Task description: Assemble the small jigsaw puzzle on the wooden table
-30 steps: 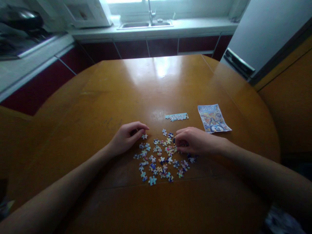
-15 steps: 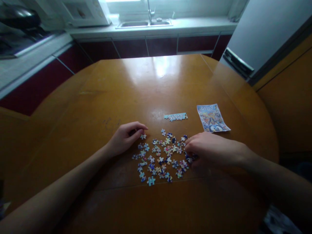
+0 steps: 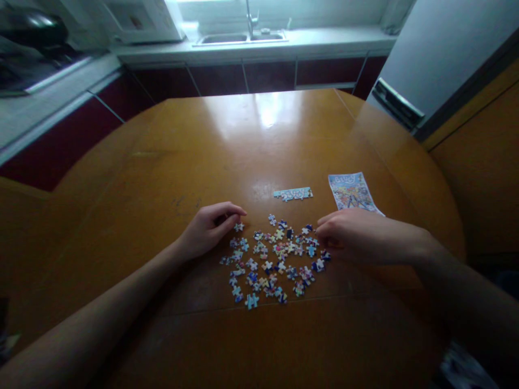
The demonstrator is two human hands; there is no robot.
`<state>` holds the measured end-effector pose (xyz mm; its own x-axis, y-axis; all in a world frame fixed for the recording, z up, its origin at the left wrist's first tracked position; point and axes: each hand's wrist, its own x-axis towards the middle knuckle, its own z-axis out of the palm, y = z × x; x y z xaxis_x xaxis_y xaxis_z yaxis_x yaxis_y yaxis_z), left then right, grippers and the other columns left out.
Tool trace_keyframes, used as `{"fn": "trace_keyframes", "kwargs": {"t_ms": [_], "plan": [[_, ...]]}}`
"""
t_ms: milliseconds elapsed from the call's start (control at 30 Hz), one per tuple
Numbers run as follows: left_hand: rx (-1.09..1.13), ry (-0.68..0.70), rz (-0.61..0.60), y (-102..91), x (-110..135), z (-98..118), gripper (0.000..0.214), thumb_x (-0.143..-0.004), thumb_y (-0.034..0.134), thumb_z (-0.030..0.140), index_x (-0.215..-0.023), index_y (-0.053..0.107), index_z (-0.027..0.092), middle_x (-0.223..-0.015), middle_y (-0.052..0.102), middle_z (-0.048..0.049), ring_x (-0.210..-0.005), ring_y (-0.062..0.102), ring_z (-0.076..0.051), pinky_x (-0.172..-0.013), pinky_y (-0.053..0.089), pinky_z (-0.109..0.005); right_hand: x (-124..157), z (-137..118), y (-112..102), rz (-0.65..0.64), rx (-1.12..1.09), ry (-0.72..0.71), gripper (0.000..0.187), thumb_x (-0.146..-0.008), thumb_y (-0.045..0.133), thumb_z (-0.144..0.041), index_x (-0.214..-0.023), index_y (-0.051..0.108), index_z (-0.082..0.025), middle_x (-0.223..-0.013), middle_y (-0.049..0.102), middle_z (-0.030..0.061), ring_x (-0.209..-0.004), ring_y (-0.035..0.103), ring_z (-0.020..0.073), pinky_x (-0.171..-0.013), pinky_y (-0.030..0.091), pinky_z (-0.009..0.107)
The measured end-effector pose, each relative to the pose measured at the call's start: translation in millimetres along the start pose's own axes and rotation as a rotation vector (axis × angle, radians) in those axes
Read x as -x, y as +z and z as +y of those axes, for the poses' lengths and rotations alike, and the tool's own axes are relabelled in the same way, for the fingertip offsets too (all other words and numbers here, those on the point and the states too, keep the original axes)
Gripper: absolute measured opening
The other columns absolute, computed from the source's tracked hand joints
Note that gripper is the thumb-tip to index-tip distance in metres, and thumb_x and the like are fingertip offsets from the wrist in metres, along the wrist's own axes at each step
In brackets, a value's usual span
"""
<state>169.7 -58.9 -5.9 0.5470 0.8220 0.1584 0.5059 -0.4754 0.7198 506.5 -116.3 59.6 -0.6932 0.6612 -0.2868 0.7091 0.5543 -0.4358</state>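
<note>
Puzzle pieces [image 3: 281,266]: well short of tabletop's [image 3: 182,151] far edge; likely light, stiff — pinch by rims.
Left hand [image 3: 211,224]: narrow grip beside pieces; hold unclear.
Right hand [image 3: 352,235]: curled — cannot tell its grip.

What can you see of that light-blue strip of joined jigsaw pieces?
The light-blue strip of joined jigsaw pieces is long and narrow, apparently printed cardboard, with pale lettering and a small brownish patch near its right end. Its far edge is fairly straight; its near edge is knobbly. It lies flat on the glossy brown wooden table, beyond the multicoloured loose pieces and left of the colourful printed paper sheet. Only the table touches it.
</note>
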Motion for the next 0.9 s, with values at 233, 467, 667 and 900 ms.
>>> {"fn": "trace_keyframes", "kwargs": {"t_ms": [233,467,667,900], "plan": [[0.006,-0.005,-0.005,-0.2,0,-1,0.020,-0.094,0.056,0.031,-0.098,0.069,0.016,-0.087,0.070,-0.0039,-0.077,0.063,-0.014,-0.069,0.049,-0.024,-10,-12,12,-0.086,0.021,-0.079,0.006,-0.076,0.066,-0.015,-0.080,0.069,-0.019,-0.084,0.071,0.0046,-0.078,0.064,0.0187,-0.068,0.043,0.027],[0.005,-0.015,-0.013,-0.6,1,-2,0.019,-0.094,0.056,0.031,-0.098,0.069,0.017,-0.088,0.070,-0.0037,-0.077,0.063,-0.014,-0.070,0.050,-0.024,-7,-2,3,-0.060,-0.009,-0.068,0.003,-0.077,0.065,-0.017,-0.077,0.066,-0.020,-0.080,0.068,0.0024,-0.071,0.060,0.0158,-0.063,0.039,0.026],[0.013,0.002,-0.014,-0.4,1,-3,0.019,-0.095,0.055,0.030,-0.098,0.068,0.017,-0.088,0.070,-0.0039,-0.078,0.064,-0.014,-0.070,0.050,-0.024,-16,25,-1,0.204,0.113,0.137,0.008,-0.079,0.063,-0.020,-0.072,0.066,-0.019,-0.076,0.068,0.0041,-0.069,0.057,0.0161,-0.062,0.034,0.029],[0.012,-0.007,-0.023,-0.2,1,-5,0.019,-0.095,0.055,0.029,-0.099,0.069,0.017,-0.090,0.070,-0.0040,-0.079,0.064,-0.014,-0.071,0.050,-0.024,-22,33,3,0.162,0.071,0.139,0.009,-0.082,0.064,-0.023,-0.077,0.071,-0.020,-0.079,0.069,0.0035,-0.071,0.058,0.0159,-0.061,0.034,0.028]]}}
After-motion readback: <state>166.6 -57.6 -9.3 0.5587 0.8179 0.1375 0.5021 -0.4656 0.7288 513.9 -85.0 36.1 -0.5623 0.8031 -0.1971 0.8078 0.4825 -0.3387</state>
